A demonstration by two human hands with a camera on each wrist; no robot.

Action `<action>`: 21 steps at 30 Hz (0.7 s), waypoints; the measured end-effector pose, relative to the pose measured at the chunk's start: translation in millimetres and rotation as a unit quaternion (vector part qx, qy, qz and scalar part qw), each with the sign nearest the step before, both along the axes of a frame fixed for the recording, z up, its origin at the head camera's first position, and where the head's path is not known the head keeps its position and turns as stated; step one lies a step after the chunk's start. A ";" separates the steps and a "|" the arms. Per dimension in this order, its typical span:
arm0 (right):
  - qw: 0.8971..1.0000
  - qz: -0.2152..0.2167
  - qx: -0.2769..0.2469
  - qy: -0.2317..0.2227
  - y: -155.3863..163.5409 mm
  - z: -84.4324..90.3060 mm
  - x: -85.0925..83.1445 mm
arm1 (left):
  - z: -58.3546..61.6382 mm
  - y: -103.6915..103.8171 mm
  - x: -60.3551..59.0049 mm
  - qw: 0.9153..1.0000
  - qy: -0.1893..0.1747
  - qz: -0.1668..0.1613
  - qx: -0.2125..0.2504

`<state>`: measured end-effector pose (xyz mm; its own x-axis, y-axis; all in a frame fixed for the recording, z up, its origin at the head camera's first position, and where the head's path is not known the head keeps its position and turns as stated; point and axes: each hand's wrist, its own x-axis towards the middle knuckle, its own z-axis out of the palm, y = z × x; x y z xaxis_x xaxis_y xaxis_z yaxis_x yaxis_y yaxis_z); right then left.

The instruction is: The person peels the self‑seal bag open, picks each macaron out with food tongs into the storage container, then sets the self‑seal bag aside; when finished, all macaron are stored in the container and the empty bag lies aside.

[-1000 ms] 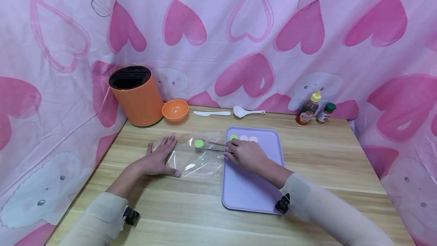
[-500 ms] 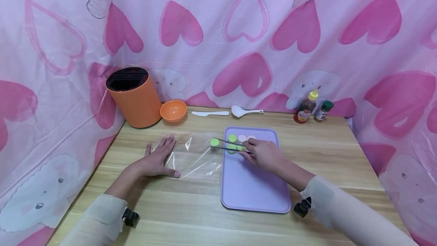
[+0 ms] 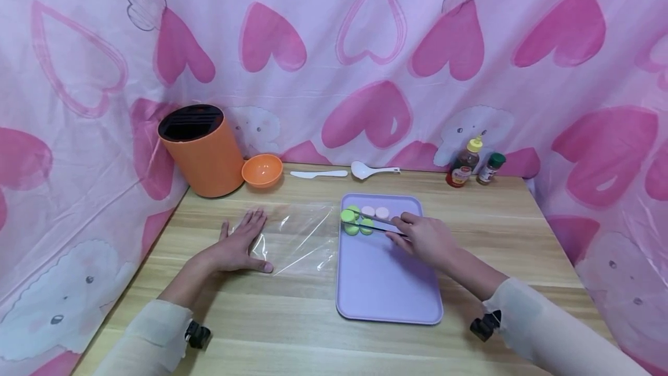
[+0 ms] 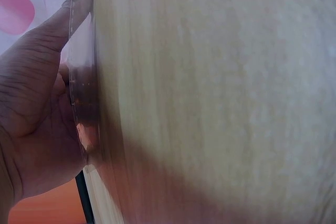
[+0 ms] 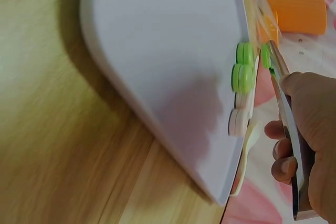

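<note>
Pinching tongs (image 3: 377, 225) in right hand (image 3: 425, 238), carrying a green disc (image 3: 347, 215) at tray's (image 3: 388, 289) far-left corner; left hand (image 3: 239, 242) flat, pinning clear film (image 3: 300, 235) to the table.

An orange knife block (image 3: 200, 149) with a black slotted top stands at the upper left of the wooden desk (image 3: 292, 318), against the cloth backdrop (image 3: 334, 33) of pink hearts. Just right of it sits a small orange bowl (image 3: 262, 169). Further right along the back edge lie a white plastic knife (image 3: 319, 174) and a white spoon (image 3: 371, 170), close together but apart. Toward the upper right stand two small bottles side by side: a dark sauce bottle (image 3: 462, 164) with a yellow cap and a spice jar (image 3: 490, 169) with a green cap.
</note>
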<state>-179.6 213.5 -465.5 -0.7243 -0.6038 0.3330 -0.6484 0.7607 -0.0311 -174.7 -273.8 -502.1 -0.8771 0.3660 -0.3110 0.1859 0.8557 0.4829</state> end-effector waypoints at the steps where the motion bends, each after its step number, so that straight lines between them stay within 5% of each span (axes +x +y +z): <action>1: 1.000 -0.006 0.002 -0.008 2.4 0.7 0.8 | -0.3 0.1 0.1 1.000 0.000 -0.001 0.001; 21: 0.998 -0.051 -0.008 -0.021 51.0 -4.4 16.0 | 1.0 1.5 0.6 1.000 -0.005 0.003 0.002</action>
